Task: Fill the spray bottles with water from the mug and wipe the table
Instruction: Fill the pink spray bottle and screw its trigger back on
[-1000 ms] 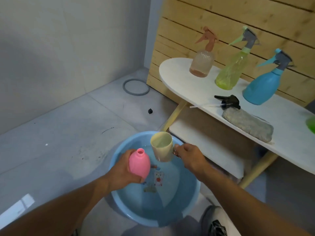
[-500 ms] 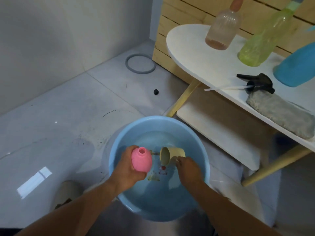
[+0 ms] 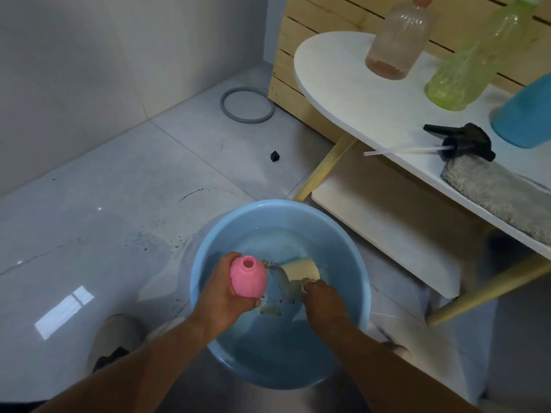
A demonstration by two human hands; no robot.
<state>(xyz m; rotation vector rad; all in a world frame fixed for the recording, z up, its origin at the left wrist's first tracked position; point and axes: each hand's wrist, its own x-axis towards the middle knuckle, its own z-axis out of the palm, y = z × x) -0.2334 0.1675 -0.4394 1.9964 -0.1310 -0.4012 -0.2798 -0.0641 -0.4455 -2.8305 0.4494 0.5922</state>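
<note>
My left hand holds a small pink spray bottle without its cap, upright, over the left side of a blue basin of water on the floor. Beside it my right hand grips a cream mug, which lies tipped on its side and dipped into the water. On the white table at the right stand a brownish spray bottle, a yellow-green one and a blue one, all cut off at the top. A black spray head with its tube lies by a grey cloth.
The table has wooden legs and a lower shelf close to the basin's right. A grey ring and a small black piece lie on the tiled floor. A wooden slat wall stands behind the table. My shoe is at lower left.
Both hands dropped from above the basin down into it. The mug went from upright in the air to tipped sideways in the water. The camera tilted downward.
</note>
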